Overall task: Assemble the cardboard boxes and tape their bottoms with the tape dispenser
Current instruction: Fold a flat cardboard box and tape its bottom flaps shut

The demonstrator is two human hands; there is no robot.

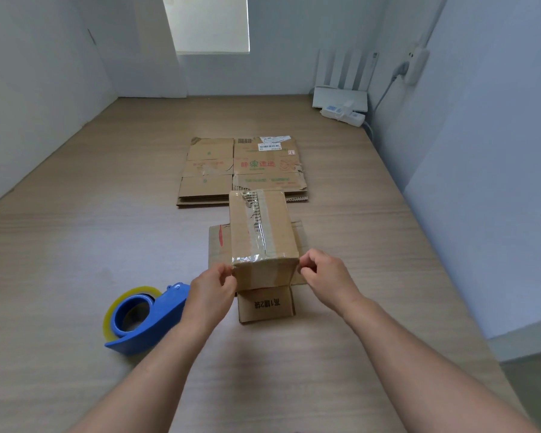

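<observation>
A small cardboard box (260, 232) stands upside down in the middle of the table, clear tape running along its bottom seam. Its open flaps (264, 304) spread flat on the wood beneath it. My left hand (211, 293) pinches the box's near left corner and my right hand (324, 276) pinches the near right corner. The blue tape dispenser (147, 317) with a yellowish roll lies on the table just left of my left wrist, untouched. A stack of flattened cardboard boxes (241, 170) lies beyond the box.
The wooden table (75, 260) is hemmed in by white walls on the left, back and right. A white router (339, 96) and a power strip (344, 114) sit at the back right corner. The table's right edge (469, 320) drops off near my right arm.
</observation>
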